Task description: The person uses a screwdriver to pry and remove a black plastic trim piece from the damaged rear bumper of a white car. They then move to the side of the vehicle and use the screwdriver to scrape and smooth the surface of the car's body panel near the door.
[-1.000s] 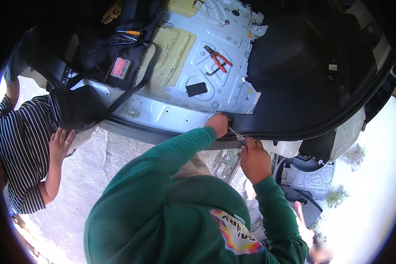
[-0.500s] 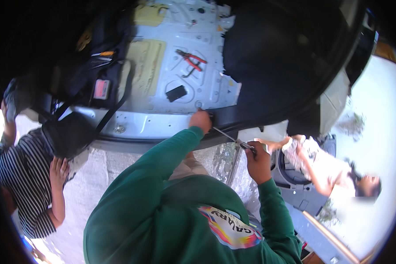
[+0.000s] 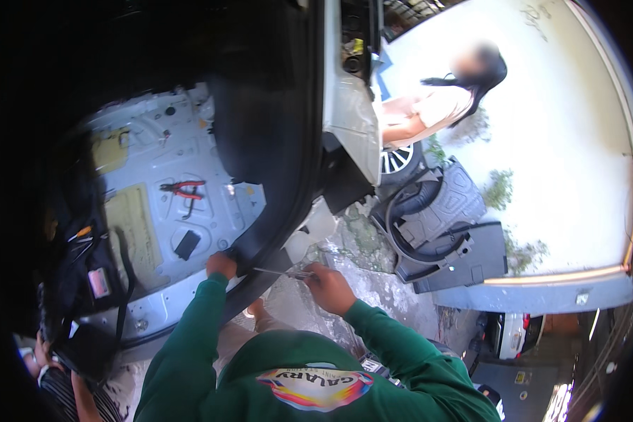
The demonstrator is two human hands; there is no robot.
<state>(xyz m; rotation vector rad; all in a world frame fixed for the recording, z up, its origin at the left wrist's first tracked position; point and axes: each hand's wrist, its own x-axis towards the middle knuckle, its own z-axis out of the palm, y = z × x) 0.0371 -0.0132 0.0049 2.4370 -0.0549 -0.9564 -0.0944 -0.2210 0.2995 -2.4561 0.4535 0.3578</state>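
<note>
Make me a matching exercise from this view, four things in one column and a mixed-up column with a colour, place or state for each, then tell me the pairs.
Things:
1. Pliers
2. Right hand
3. Wheel
4. Left hand

Descriptions:
A. Pale-spoked
B. Near the pale metal sill, inside the green sleeve's cuff side
C. Red-handled
D. Holding a thin grey item

Right pairs: 1-C, 2-D, 3-A, 4-B.

The pale metal car floor (image 3: 221, 214) carries red-handled pliers (image 3: 178, 188), a dark bent tool (image 3: 190, 206) and a black rectangle (image 3: 187, 245).
</note>
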